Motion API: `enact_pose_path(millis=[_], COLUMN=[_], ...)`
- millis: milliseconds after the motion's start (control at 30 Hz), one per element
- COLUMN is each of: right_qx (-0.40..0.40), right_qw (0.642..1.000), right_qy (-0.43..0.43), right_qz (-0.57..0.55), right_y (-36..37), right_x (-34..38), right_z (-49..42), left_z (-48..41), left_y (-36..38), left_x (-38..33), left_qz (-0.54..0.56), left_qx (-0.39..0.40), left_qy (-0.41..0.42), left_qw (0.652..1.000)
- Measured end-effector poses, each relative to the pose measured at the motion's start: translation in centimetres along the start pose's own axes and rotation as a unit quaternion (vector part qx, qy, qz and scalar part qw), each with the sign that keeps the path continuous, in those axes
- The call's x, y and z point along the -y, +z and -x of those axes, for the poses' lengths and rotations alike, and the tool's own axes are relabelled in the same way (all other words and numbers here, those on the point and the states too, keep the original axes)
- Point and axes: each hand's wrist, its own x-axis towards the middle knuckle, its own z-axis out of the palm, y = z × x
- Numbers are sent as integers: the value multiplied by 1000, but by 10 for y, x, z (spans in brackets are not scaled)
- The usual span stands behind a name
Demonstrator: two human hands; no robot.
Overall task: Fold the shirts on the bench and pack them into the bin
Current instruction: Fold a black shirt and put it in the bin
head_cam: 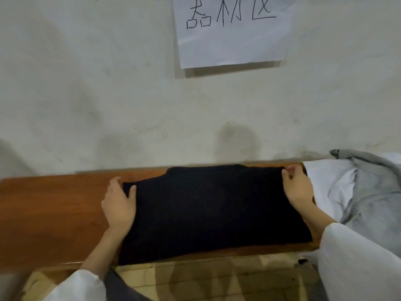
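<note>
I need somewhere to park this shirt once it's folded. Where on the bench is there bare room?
Bare bench wood lies left of the left hand, out to the frame's edge. Only a thin strip shows between black shirt and wall. Right of the right hand, a clothes pile crowds it.

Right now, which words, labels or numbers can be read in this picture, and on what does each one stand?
"器材区": handwritten in black on the white paper sheet stuck to the wall; the frame edge cuts off the tops of the characters.
No other text: none shows on the black shirt, the bench or the grey and white clothes at the right.
</note>
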Motion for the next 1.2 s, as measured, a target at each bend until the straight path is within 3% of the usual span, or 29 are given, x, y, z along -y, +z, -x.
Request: enact_pose_path(millis=[233, 367, 500, 567, 633, 700, 767, 867, 967, 1067, 1133, 1200], right_qx=[-31, 55, 120, 122, 88, 55, 32, 53, 120, 118, 86, 69], right_qw=[985, 955, 932, 924, 915, 909, 910, 939, 937, 935, 937, 933], right_qy=[-158, -283, -315, -330, -363, -387, -392, -318, -287, -306, -320, -331], right_qz=[58, 69, 135, 149, 154, 144, 132, 118, 160, 139, 115, 119], right_y=[-23, -28, -26, -28, -30, -34, -40, -53, -59, -55, -52, -51], right_x=[-16, -34, -55, -63, -68, -65, -60, -58, -74, -81, -80, -77], right_z=[62, 110, 138, 144, 147, 147, 147, 147, 148, 152, 155, 158], left_z=[45, 81, 98, 100, 100, 96, 87, 73, 78, 96, 111, 125], left_y=[-29, -47, -57, -60, -68, -79, -92, -110, -112, -101, -93, -84], left_x=[17, 20, 25, 21, 9, -4, -9, -1, 7, 14, 17, 17], left_qz=[-44, -110, -124, -68, 71, 225, 277, 207, 140, 110, 13, -88], left_qx=[88, 145, 218, 232, 227, 218, 165, 112, 219, 279, 226, 117], left_qy=[-13, -31, -47, -54, -101, -174, -191, -158, -156, -129, -41, 80], left_qw=[995, 983, 967, 969, 966, 934, 927, 959, 953, 945, 973, 986])
